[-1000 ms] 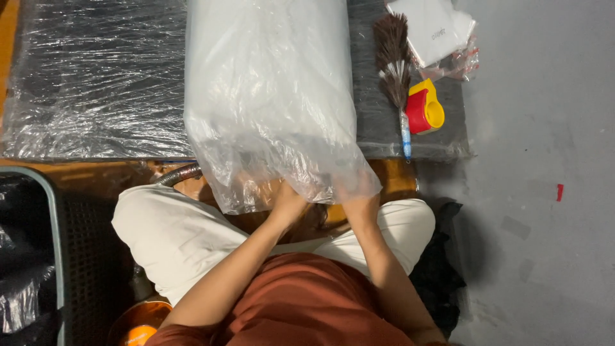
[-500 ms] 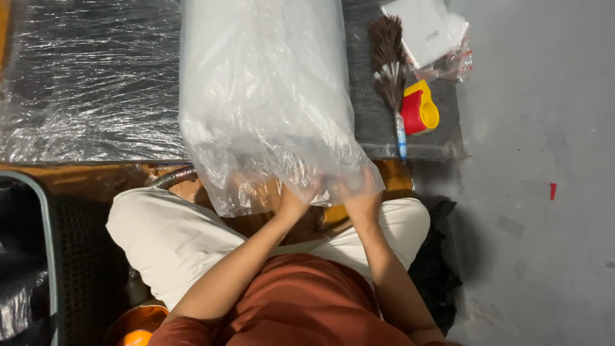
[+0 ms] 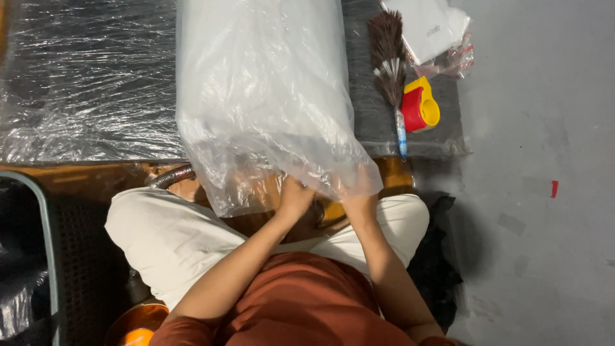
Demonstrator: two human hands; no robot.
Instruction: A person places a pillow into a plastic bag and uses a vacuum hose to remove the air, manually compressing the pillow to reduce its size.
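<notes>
1. Grey concrete floor point(image 3: 544, 128) fills the right side of the view; a low worktop point(image 3: 442, 138) wrapped in clear film runs across the top, with a strip of brown wood below its near edge.
2. A large clear plastic bag point(image 3: 262, 96) with pale contents lies on the worktop, long axis running away from the person. Its loose, crumpled open end overhangs the near edge above the person's lap.
3. The left hand point(image 3: 296, 197) is at the bag's open end, fingers curled into the gathered plastic and gripping it.
4. The right hand point(image 3: 359, 192) is just beside the left, partly under the film, closed on the same loose edge. The two hands are near one another but not touching.
5. The person sits with knees apart, in light trousers point(image 3: 173, 234) and a rust-coloured top point(image 3: 301, 301).
6. Right of the bag on the worktop: a brown feather duster point(image 3: 389, 54) with a pale blue handle, lying lengthways; touching its right side, a red and yellow tape dispenser point(image 3: 421, 106).
7. Beyond the dispenser, a flat white packet point(image 3: 428, 25) in clear wrapping sits at the worktop's far right corner.
8. A dark mesh crate point(image 3: 83, 256) stands at the person's left; dark cloth point(image 3: 439, 263) lies on the floor at the right.
</notes>
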